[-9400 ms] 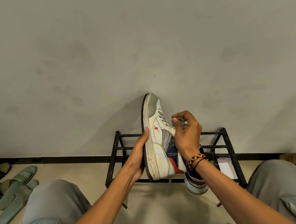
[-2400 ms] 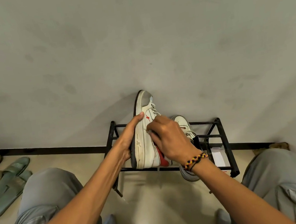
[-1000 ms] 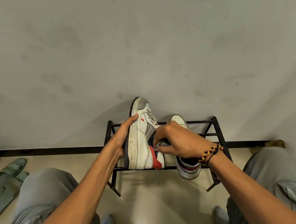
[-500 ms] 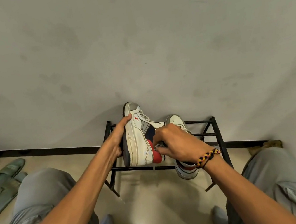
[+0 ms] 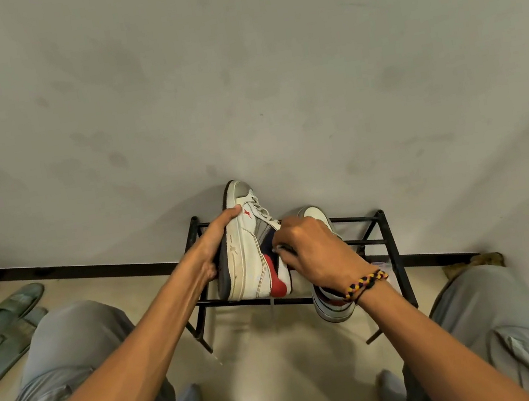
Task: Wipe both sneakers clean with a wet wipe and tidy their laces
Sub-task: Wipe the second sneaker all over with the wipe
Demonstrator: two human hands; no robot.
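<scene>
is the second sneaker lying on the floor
No, the second sneaker sits on the black rack, behind the right hand.

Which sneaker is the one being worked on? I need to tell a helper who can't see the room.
Find the black metal shoe rack against the wall. Two white sneakers are there; take the held sneaker, standing toe-up with the left hand behind its sole. Unlike the second sneaker lying flat beside it, it shows a red heel patch and red side logo.

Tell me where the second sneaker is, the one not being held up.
In the head view, the second sneaker lies on the black shoe rack against the wall, right of the held sneaker and mostly hidden behind the right hand.
</scene>
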